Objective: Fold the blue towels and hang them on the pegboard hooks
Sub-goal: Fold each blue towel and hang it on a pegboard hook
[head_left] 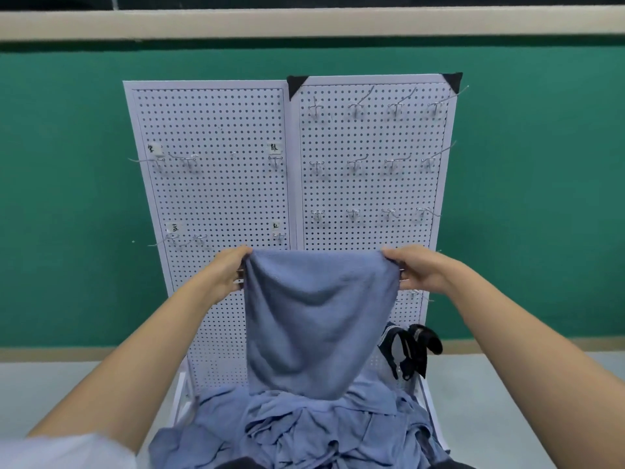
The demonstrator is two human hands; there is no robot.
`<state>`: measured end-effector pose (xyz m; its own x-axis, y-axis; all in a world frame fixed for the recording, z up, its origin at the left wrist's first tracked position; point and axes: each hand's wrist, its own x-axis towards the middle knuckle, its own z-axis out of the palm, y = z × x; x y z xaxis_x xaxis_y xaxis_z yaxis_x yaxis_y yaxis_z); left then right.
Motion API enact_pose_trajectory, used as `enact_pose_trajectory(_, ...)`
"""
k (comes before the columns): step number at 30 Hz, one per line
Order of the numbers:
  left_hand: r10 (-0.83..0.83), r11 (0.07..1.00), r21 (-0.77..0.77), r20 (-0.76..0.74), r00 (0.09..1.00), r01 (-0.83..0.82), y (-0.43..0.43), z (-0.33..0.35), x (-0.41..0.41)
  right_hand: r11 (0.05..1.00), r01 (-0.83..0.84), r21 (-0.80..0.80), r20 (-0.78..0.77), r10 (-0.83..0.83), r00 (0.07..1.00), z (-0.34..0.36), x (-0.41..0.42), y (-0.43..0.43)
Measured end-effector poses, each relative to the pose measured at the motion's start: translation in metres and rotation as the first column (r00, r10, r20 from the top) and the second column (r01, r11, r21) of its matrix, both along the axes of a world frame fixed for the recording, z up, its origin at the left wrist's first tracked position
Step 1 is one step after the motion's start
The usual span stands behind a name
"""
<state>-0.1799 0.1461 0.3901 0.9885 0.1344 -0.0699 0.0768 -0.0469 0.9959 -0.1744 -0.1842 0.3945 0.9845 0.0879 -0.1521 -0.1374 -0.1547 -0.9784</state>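
Fold beginning: left hand (226, 273) and right hand (421, 269) fingers pinch the towel (318, 319) by its top corners; next, likely, bring corners together.

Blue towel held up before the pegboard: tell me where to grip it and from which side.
Grip its two top corners, each from its outer side, as the left hand and right hand do: the blue towel hangs from its top edge, sagging mid-span, lower end reaching the towel pile.
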Motion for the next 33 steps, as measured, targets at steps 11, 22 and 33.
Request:
enact_pose_trajectory(11, 0.052, 0.997, 0.059, 0.053, 0.997, -0.055, 0.025, 0.001, 0.005, 0.949, -0.067, -0.307, 0.004, 0.072, 0.997, -0.014, 0.006, 0.006)
enact_pose_trajectory(22, 0.132, 0.991, -0.003, 0.068, 0.989, -0.132, 0.028, 0.002, 0.008, 0.964, 0.264, -0.034, 0.205, -0.252, 0.946, -0.011, 0.009, 0.001)
enact_pose_trajectory(33, 0.027, 0.965, 0.255, 0.136, 0.990, -0.062, 0.014, 0.008, 0.009, 0.946, 0.253, -0.204, 0.391, -0.158, 0.907, -0.005, 0.008, -0.010)
